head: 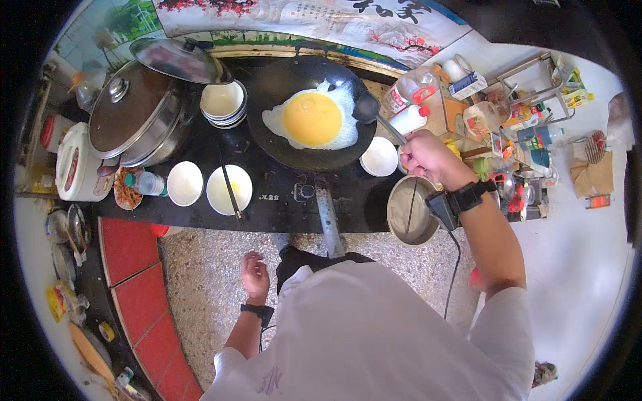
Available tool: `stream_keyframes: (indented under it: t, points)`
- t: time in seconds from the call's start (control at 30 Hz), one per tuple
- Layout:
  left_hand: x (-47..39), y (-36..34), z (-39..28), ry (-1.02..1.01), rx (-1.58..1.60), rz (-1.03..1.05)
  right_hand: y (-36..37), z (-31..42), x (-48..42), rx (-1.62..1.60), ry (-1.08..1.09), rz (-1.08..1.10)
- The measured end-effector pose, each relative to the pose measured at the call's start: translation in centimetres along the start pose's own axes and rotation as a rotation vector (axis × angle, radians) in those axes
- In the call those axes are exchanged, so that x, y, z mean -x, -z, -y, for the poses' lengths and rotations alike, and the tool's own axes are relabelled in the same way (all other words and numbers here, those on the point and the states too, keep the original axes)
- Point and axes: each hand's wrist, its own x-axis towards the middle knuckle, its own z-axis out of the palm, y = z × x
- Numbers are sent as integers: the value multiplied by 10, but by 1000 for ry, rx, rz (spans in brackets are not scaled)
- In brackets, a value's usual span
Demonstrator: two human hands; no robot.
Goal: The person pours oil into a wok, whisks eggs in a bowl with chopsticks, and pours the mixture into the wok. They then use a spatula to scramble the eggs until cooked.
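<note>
My right hand (426, 153) grips the handle of a dark ladle (366, 109), whose bowl rests at the right side of a black wok (281, 75). In the wok lies beaten egg (312, 120), yellow in the middle with a white, bubbled rim. My left hand (255, 273) hangs beside my body below the counter's front edge, fingers loosely curled and holding nothing. A white bowl (215, 193) with some yellow liquid stands left of the wok's handle, black chopsticks (229, 185) across it. A pot (412, 220) of pale contents with a thin dark stick is under my right wrist.
A large lidded steamer (135, 110), a glass lid (180, 60) and stacked bowls (223, 103) stand left of the wok. Another white bowl (184, 183) and a plastic bottle (146, 183) are nearer. Right of it are a small bowl (379, 157), bottles (409, 120) and a crowded rack.
</note>
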Motion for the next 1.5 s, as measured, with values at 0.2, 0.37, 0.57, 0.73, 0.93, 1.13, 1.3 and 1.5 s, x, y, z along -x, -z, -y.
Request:
stream_keyframes:
  t: [0.2,0.37,0.57,0.73,0.93,1.13,1.3,1.5]
  points:
    - [-75,30,-113,-192,159,338,-48,33,-13,29,-42,-75]
    - [-109,28,-146,-36,346,679,-51,42,-59,108,145,-71]
    - [-108,-6,-166,537,669,1003,-29,74,-53,1099,793,-310]
    - [-108,-20,-190,655,840,1153,-32,72,-43,1401,668,-292]
    - [-106,-32,-190,773,1047,1206,-8,12,-36,1103,645,-232]
    - [-107,-30,-188,797,1035,1212,15,110,-27,1136,146,42]
    - [-102,-38,-180,788,1075,1202,26,159,-90,1584,227,372]
    - [-98,-32,-187,804,1093,1133,-10,190,-64,1902,669,518]
